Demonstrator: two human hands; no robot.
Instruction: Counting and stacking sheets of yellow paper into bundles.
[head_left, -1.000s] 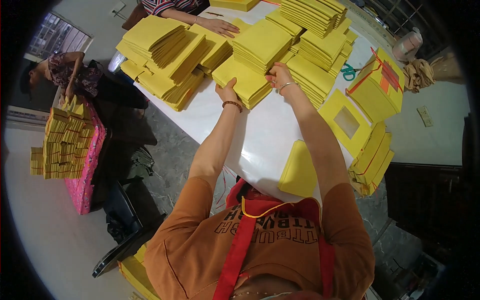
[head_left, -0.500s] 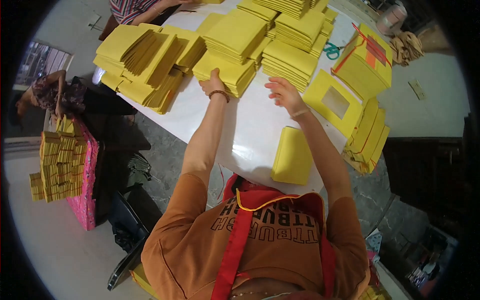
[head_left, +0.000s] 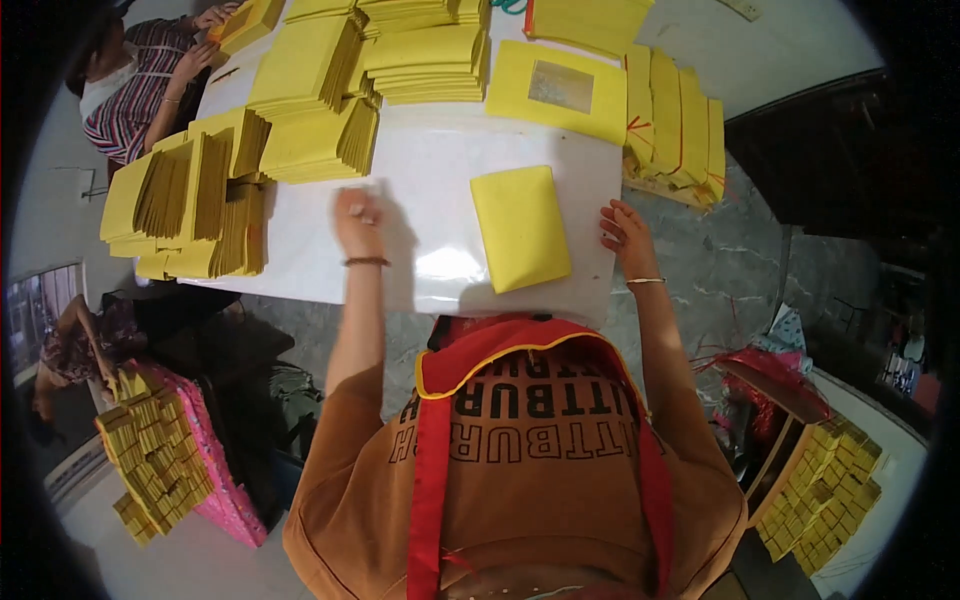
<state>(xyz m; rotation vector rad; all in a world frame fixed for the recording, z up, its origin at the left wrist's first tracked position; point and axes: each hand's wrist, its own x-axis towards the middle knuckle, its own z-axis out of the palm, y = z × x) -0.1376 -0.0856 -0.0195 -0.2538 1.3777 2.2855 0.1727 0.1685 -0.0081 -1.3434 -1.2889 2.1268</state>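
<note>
Left hand [head_left: 358,215] rests on the white counter [head_left: 440,170], centre-left of frame. It's blurred, fingers look curled, nothing visibly in its grip; can't tell for certain that it's empty. Right hand [head_left: 628,235] sits at the counter's right edge, centre-right of frame, fingers loosely spread, holding nothing.

Yellow folded packet [head_left: 520,228] lies flat between the two hands, slightly tilted, touched by neither. The right hand is the nearer one.

Fanned yellow stacks [head_left: 310,140] sit above the left hand. More stacks [head_left: 190,205] at the left edge of the counter. A yellow sheet with a square window [head_left: 558,90] is in the upper centre. Tied yellow bundles [head_left: 675,120] are at the upper right, off the counter edge.

Judgement: the work in hand looks like folding or stacking these sheets. To do it well, pin the packet with one palm, square its corners against the counter, then press the creases flat. Keep the sleeve clear of the fanned stacks; they'd slide easily.

A second person [head_left: 140,90] works at the upper left, own hands on a yellow pile.
</note>
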